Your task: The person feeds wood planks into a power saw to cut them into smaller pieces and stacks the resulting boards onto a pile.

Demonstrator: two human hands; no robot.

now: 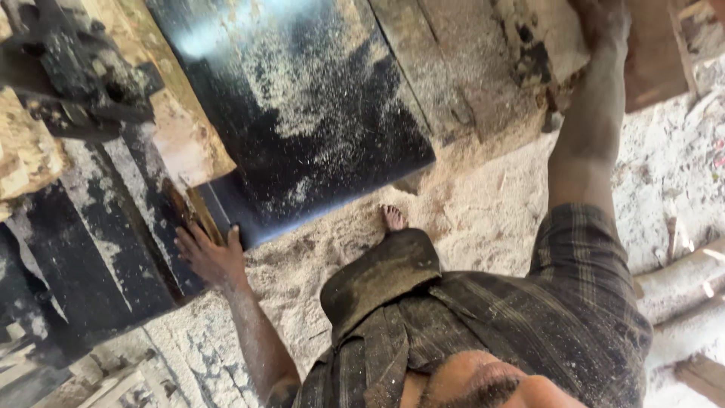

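Left hand (208, 253) pressing open fingers against small wood strip (192, 211) at sawdusted black bench (317, 113) edge, right hand (604, 23) far right gripping pale timber block (547, 41).

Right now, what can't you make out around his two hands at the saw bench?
Head view:
- right hand: fingers cut off by the top edge; grip on the wood block unclear.
- left hand: fingertips hidden against the wood strip.
- black table: surface veiled by sawdust and glare.
- dark machine part: blurred.
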